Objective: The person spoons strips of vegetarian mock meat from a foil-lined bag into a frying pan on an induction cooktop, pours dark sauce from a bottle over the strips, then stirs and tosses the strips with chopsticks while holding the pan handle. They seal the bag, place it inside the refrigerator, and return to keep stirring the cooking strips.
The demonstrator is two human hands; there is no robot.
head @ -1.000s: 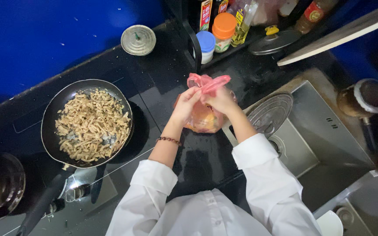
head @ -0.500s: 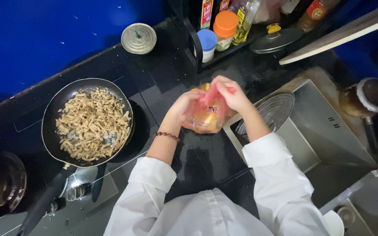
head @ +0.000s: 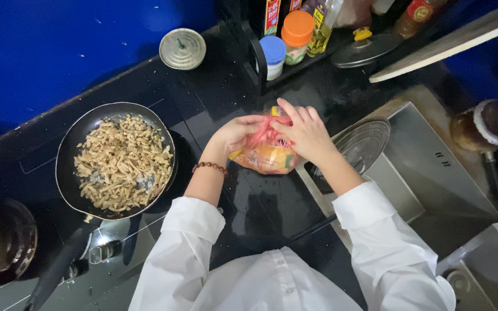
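Here, the left hand (head: 234, 133) and right hand (head: 306, 133) both clasp a pink plastic bag (head: 266, 154) over the dark worktop (head: 260, 207), steadying it beside the frying pan (head: 116, 158).

Glossy plastic bag (head: 267, 154), black glossy countertop (head: 260, 207)

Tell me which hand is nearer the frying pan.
Left. The left hand grips the pink bag on the side facing the frying pan; the right hand holds the bag's far side, by the sink.
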